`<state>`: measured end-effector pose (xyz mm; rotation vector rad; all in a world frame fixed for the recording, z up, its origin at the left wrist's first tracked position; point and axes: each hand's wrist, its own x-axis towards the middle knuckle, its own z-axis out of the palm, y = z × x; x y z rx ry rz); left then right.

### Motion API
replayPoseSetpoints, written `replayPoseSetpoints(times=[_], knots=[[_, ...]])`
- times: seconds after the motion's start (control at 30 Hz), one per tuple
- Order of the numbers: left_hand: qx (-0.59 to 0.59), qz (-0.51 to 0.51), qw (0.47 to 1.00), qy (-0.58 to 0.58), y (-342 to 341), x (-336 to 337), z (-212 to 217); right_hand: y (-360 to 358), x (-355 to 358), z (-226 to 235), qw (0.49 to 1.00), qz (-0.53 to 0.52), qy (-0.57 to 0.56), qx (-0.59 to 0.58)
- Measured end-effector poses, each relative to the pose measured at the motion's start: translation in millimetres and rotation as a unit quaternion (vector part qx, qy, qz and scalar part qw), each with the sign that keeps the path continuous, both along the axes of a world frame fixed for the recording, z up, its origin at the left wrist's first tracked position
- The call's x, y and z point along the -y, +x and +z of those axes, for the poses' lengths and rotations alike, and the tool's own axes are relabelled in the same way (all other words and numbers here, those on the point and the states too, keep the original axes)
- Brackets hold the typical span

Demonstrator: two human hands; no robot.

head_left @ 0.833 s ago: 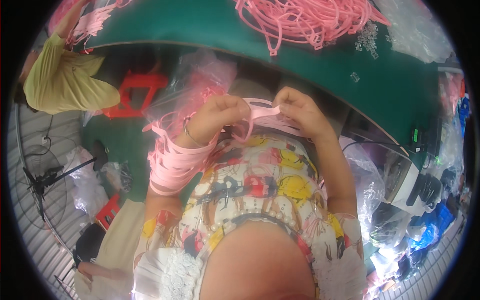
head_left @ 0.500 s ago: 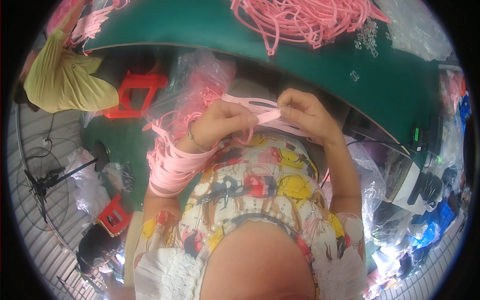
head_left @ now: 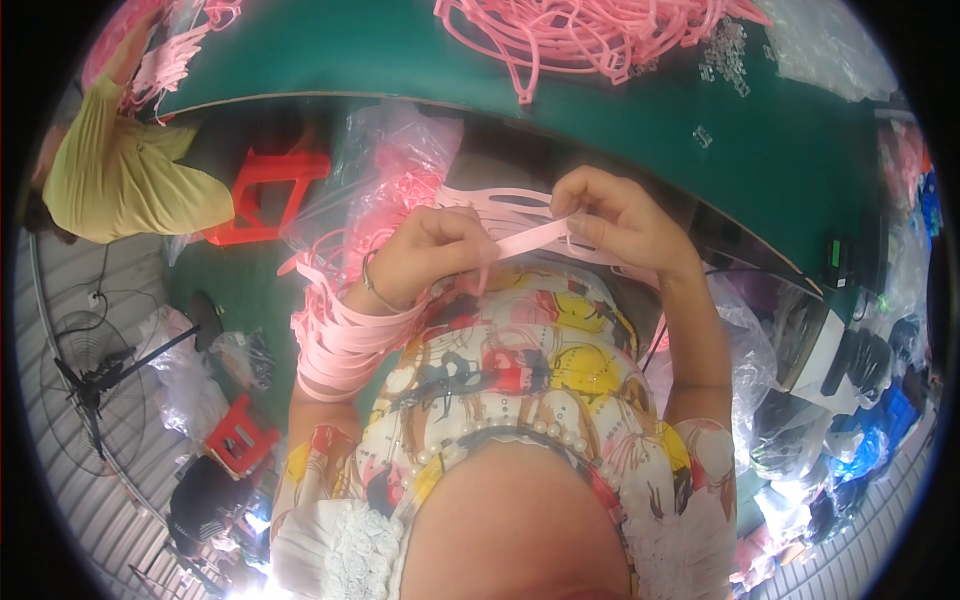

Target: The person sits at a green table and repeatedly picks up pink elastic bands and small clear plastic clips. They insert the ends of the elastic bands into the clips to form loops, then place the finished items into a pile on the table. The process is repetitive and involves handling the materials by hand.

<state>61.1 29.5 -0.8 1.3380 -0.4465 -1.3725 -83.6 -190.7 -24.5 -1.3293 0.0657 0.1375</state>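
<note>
Between my two hands runs a flat pink strap, held taut above my lap. My left hand is closed around its left end. At its right end, my right hand pinches the strap between thumb and fingers. Many loops of pink strap are wound over my left forearm. Further pink straps lie across my lap behind the hands. Left of them, a clear plastic bag bulges with more pink straps, some spilling beside my left wrist.
A green table curves across ahead, bearing a heap of pink straps and small clear plastic clips. A person in a yellow-green shirt is at the left by a red stool. Plastic bags crowd the right; a fan stands left.
My hands have drawn apart, the left one moving left, so a longer piece of strap shows between them. Both still grip it.
</note>
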Motion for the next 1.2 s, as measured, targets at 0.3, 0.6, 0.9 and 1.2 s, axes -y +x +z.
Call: replayPoseSetpoints(times=[0.3,0.6,0.9,1.2], knots=[[0.035,-0.011,0.999,0.001,-3.2,1.9,-0.5,-1.3,-3.3,-0.7,0.986,-0.034,-0.149,0.058],[0.097,-0.069,0.993,-0.014,-19.5,18.3,8.9,-25.5,26.2,24.1,0.727,-0.363,-0.575,0.091],[0.151,-0.108,0.98,-0.066,-20.4,20.1,-1.1,-29.3,73.6,13.5,0.697,-0.373,-0.61,-0.057],[0.122,-0.081,0.988,-0.051,-21.5,21.8,5.3,-24.8,23.5,22.9,0.948,-0.292,-0.125,-0.029]])
